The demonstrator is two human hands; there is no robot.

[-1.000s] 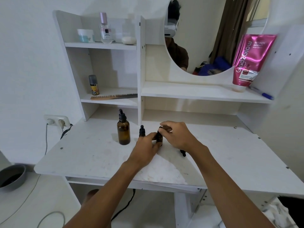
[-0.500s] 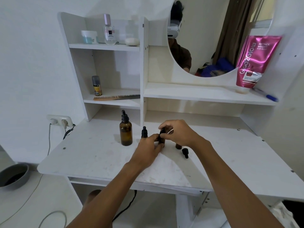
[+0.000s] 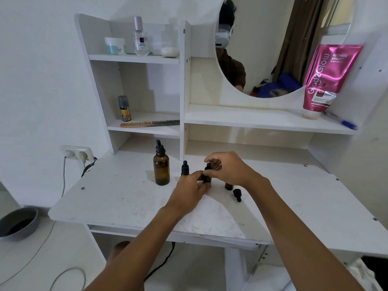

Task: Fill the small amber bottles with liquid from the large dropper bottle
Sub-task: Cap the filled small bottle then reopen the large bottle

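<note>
large bottle (image 3: 161, 171): glossy amber glass, matt black dropper top. small bottle (image 3: 207, 179) at its 3 o'clock: the same dark glass. surface (image 3: 117, 198): matt white laminate, smudged. comb (image 3: 147, 123) at 12 o'clock looks wooden; tube (image 3: 327, 78) at 2 o'clock, shiny pink plastic.

A bedroom dressing corner in a home. A white vanity desk (image 3: 117, 198) carries a round mirror (image 3: 273, 49) and shelves holding a perfume bottle (image 3: 140, 38), cream jar (image 3: 114, 46), comb (image 3: 150, 123) and pink lotion tube (image 3: 327, 78). A curtain (image 3: 302, 34) and piled clothes (image 3: 279, 87) appear in the reflection.
</note>
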